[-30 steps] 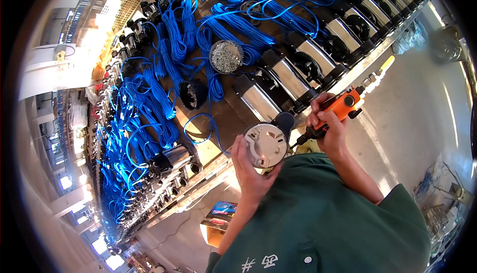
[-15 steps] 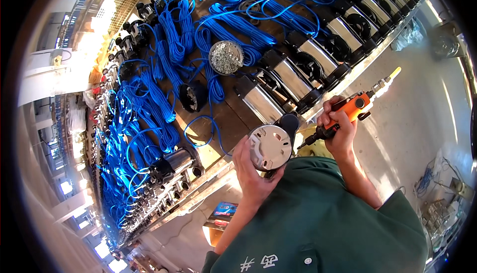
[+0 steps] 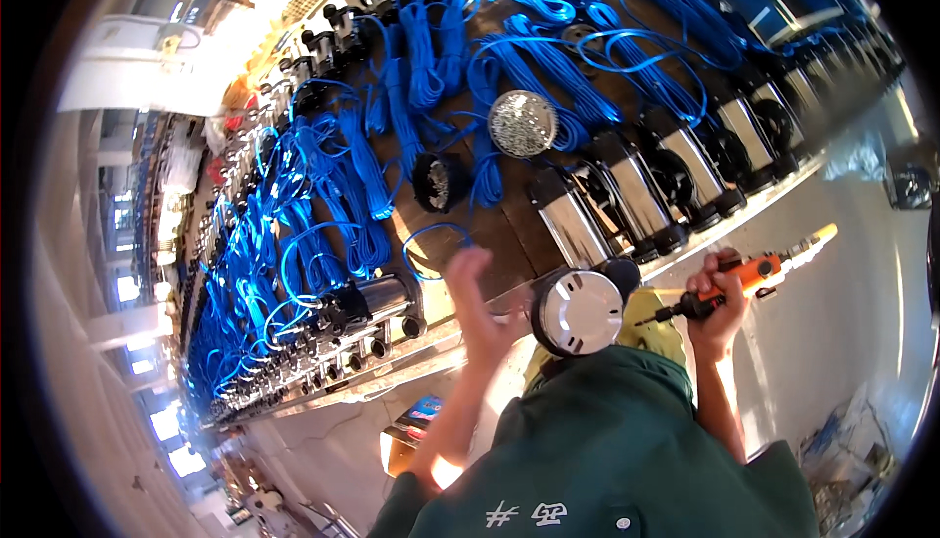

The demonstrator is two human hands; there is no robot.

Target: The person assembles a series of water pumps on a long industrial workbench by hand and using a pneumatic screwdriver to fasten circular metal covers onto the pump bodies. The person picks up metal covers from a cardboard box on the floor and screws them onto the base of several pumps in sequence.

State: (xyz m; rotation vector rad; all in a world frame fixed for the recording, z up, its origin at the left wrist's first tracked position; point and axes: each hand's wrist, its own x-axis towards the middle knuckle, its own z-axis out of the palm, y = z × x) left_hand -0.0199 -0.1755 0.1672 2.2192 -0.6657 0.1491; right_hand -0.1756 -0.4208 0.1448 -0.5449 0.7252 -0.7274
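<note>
Pump [image 3: 582, 315] just right of the spread left hand [image 3: 482, 311], metal end already covered, with orange driver [image 3: 759, 273] in the curled right hand [image 3: 720, 308], bit [image 3: 654, 319] apart from the pump, remaining fastening impossible to tell.

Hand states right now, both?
Left hand: open, fingers apart, beside the round metal-faced part.
Right hand: closed, holding the orange power screwdriver.

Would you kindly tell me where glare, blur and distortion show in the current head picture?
Head view: glare washes out the upper left, and the round metal cover catches bright reflections; head view: the left hand looks a little soft, perhaps from motion; head view: fisheye distortion bends the workbench toward the rim, with black corners.
</note>
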